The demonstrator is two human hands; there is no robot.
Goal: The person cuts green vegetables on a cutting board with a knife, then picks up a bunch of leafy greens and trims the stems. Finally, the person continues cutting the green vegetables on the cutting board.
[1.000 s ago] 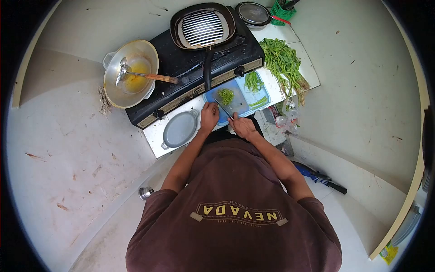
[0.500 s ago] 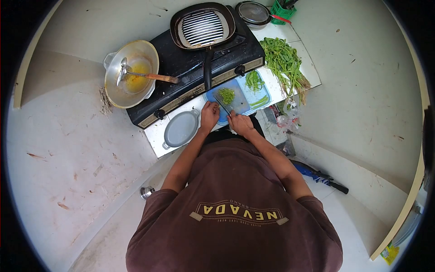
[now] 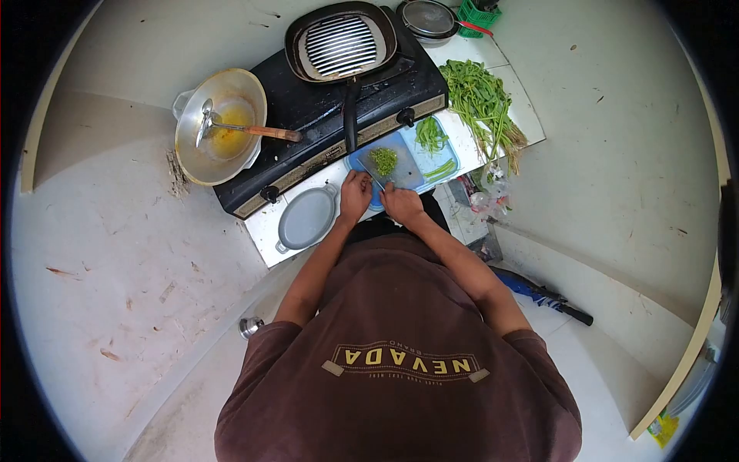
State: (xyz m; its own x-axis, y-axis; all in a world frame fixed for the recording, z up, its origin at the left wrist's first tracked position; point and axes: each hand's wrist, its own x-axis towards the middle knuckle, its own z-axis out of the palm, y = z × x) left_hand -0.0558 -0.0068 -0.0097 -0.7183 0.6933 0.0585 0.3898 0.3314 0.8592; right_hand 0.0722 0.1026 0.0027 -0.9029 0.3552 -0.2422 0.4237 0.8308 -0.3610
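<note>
A blue tray [image 3: 454,146] on the white counter holds a board [image 3: 408,165] with a small heap of chopped greens [image 3: 383,160]. My right hand [image 3: 401,203] is closed round the handle of a knife [image 3: 372,175], whose blade points up and left beside the heap. My left hand [image 3: 356,196] rests at the tray's near left edge with its fingers bent together near the blade; what they press on is too small to make out. Cut green stalks [image 3: 439,171] and leaves [image 3: 431,135] lie in the tray's right part.
Behind the tray is a black stove [image 3: 308,96] with a grill pan [image 3: 342,42], its handle pointing toward me, and a wok [image 3: 222,127] holding a ladle. A grey oval dish [image 3: 307,219] sits left of my hands. Leafy greens [image 3: 481,104] lie on the right.
My right hand and the knife have shifted slightly left, toward my left hand. My left hand has hardly moved.
</note>
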